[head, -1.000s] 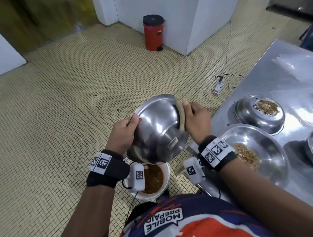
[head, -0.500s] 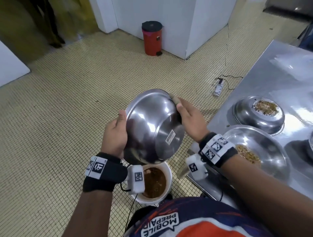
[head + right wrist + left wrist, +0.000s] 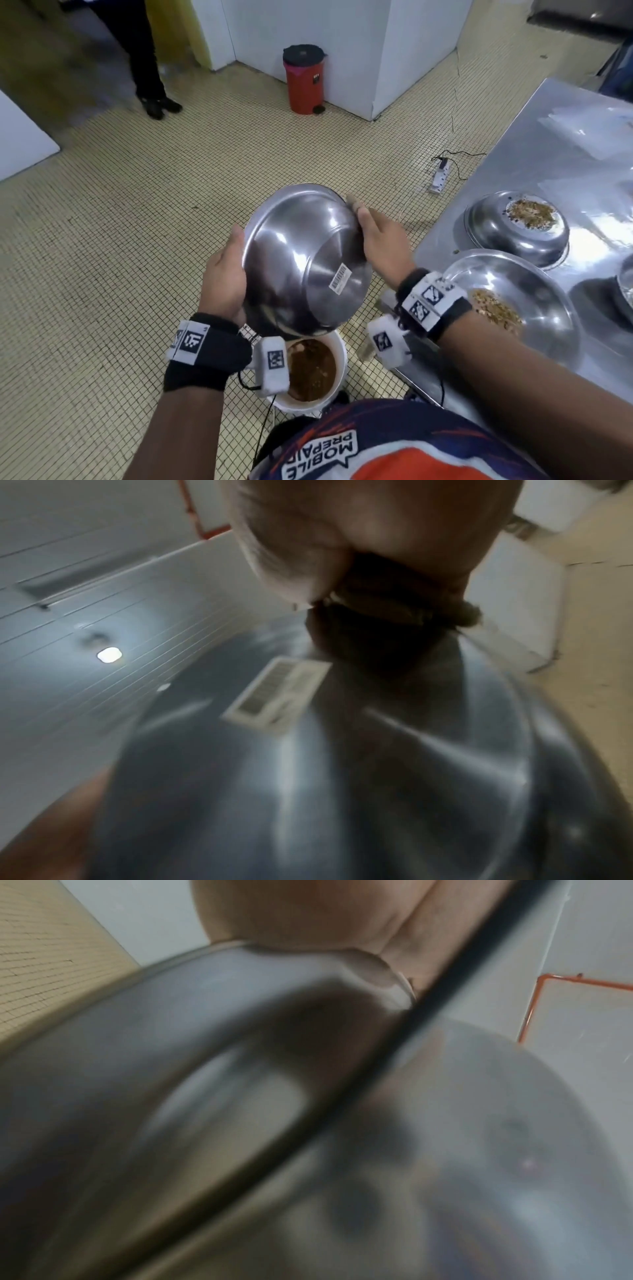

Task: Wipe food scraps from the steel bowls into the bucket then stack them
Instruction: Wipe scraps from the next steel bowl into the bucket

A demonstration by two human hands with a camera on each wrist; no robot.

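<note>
In the head view I hold a steel bowl (image 3: 301, 253) tilted over the white bucket (image 3: 337, 363), its underside and barcode sticker toward me. My left hand (image 3: 222, 274) grips the bowl's left rim. My right hand (image 3: 380, 240) is at the upper right rim and holds a tan sponge (image 3: 354, 204), with its fingers hidden behind the bowl. The bucket holds brown scraps. The left wrist view shows the bowl (image 3: 171, 1069) blurred under the left hand (image 3: 308, 920). In the right wrist view the right hand (image 3: 359, 534) pinches the dark sponge (image 3: 394, 610) against the bowl (image 3: 342, 777).
On the steel table (image 3: 565, 144) at right lie an upturned bowl (image 3: 496, 236) with scraps on its base and an upright bowl (image 3: 534, 291) with scraps inside. A red pedal bin (image 3: 303, 80), a power strip (image 3: 440, 176) and a person's legs (image 3: 147, 68) stand on the tiled floor.
The bowl has tipped further, its underside turning toward me. My left hand slid from the top rim to the left side. My right hand with the sponge moved along the upper right rim.
</note>
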